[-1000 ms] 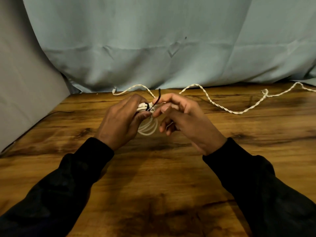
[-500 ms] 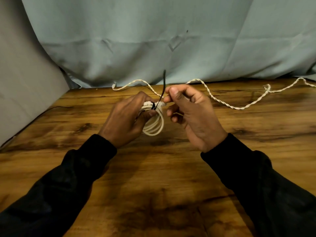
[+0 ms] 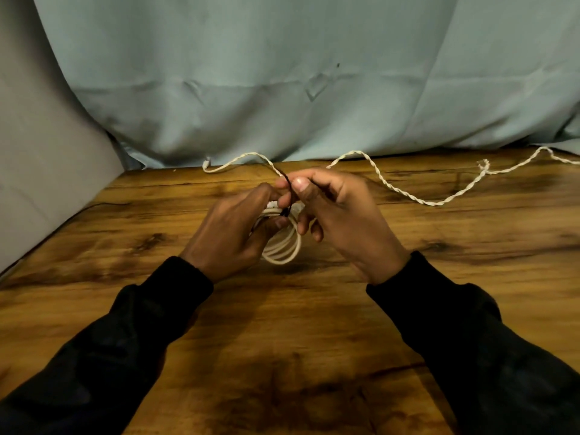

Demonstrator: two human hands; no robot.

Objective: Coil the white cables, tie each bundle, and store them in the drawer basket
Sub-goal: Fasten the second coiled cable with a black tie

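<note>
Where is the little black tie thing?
In the head view's middle, the black tie wraps the coiled white cable, pinched by the right hand beside the left hand.

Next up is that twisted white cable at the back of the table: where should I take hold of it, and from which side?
Take the twisted white cable at its free end at back left, coming from above, and coil from there. It lies flat and loose along the table, so only a top pinch fits. The left hand holds the coiled bundle; the right hand pinches the black tie.

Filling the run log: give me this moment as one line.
step: tying coil | left hand: grips coiled white cable | right hand: pinches black tie | twisted white cable: loose on table | drawer basket: unseen
</note>
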